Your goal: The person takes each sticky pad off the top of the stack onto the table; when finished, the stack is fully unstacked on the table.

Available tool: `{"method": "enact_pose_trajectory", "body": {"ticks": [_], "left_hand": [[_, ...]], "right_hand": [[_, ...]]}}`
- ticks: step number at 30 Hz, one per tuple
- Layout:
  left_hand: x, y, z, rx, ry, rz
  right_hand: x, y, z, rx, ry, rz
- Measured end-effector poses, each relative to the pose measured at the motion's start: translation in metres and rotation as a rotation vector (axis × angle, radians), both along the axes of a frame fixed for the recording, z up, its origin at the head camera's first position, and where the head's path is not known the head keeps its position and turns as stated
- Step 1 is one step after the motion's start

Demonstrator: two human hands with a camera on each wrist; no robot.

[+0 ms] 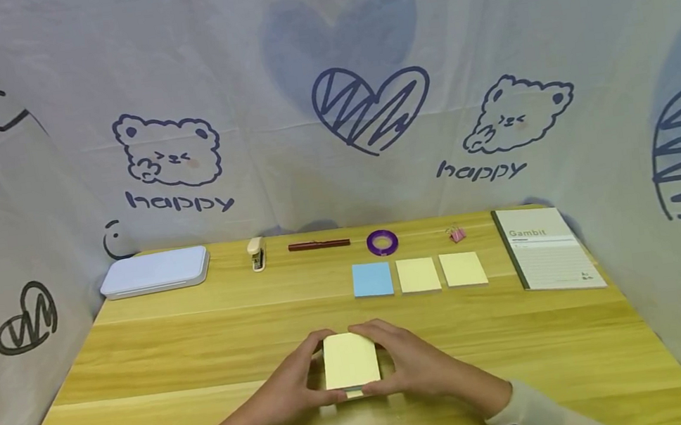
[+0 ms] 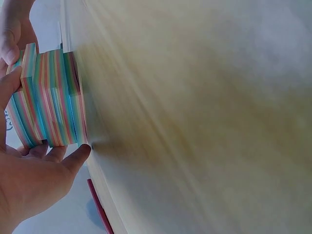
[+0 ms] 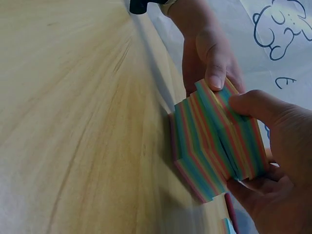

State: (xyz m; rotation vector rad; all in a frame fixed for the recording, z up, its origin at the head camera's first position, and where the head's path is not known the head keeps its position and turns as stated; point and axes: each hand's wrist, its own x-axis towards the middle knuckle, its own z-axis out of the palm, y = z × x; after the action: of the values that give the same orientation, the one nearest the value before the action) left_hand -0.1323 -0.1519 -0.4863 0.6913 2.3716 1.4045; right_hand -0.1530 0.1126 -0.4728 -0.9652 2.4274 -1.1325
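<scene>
A stack of sticky note pads [image 1: 350, 360] stands near the front middle of the table, pale yellow on top. Its sides show many-coloured layers, and the pads are slightly out of line with one another [image 2: 53, 97]. My left hand [image 1: 291, 383] grips the stack from the left, thumb at the near side and fingers round the far side. From the right, my right hand [image 1: 415, 361] holds it the same way. In the right wrist view both thumbs press on the striped edges of the stack [image 3: 219, 131]. The lowest pad sits at the tabletop.
Behind the hands lie a blue pad [image 1: 372, 279] and two yellow pads [image 1: 418, 275]. Along the back are a pale case [image 1: 155, 272], a stapler [image 1: 257, 254], a dark red pen [image 1: 319, 245], a purple tape roll [image 1: 373, 244], a pink binder clip [image 1: 457, 235] and a notebook [image 1: 549, 247].
</scene>
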Motion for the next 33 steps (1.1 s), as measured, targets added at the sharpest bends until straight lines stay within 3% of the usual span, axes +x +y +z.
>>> {"method": "enact_pose_trajectory", "body": {"ticks": [15, 18, 24, 33], "left_hand": [[0.000, 0.001, 0.001, -0.033, -0.009, 0.027], [0.000, 0.002, 0.002, -0.029, -0.007, 0.026], [0.001, 0.002, 0.004, -0.023, -0.027, 0.034], [0.002, 0.002, 0.004, -0.019, -0.020, 0.036]], "right_hand": [[-0.012, 0.019, 0.004, -0.067, 0.013, -0.023], [-0.017, 0.025, 0.007, -0.087, -0.018, -0.037], [-0.034, 0.040, 0.007, -0.146, -0.076, -0.117], [-0.058, 0.055, -0.014, -0.126, -0.088, -0.237]]}}
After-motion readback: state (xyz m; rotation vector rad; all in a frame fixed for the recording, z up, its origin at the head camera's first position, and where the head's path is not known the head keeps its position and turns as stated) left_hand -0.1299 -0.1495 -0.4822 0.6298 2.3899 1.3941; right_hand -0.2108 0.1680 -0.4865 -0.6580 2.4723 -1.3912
